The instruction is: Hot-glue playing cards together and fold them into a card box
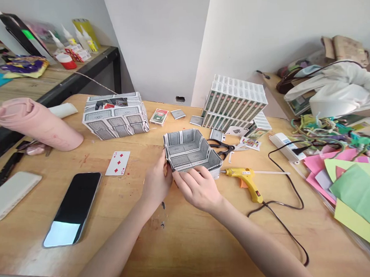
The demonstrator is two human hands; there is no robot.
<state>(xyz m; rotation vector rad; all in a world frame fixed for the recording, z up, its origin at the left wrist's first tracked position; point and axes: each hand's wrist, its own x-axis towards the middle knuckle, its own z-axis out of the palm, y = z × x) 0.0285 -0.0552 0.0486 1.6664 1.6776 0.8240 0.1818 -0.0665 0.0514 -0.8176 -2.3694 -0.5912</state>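
Note:
An open-topped box made of playing cards point(188, 147), patterned grey and white, is held over the middle of the table. Its left near corner is gripped by my left hand point(157, 179), the thumb and fingers closed on the wall. My right hand point(201, 189) bends its fingers over the near wall of the same box, pressing close to that corner. Part of the near side is hidden behind my fingers. Just right of the box lie black-handled scissors point(224, 146) and a yellow hot glue gun point(246, 178) with a glue stick in its back.
Behind stand a larger card box point(117, 125) and stacked card decks point(232, 103). A three of diamonds point(118, 163), a phone point(73, 206) and a pink roll point(41, 125) lie left. Right are a power strip point(286, 145), the gun's black cord point(285, 222) and coloured paper point(361, 191).

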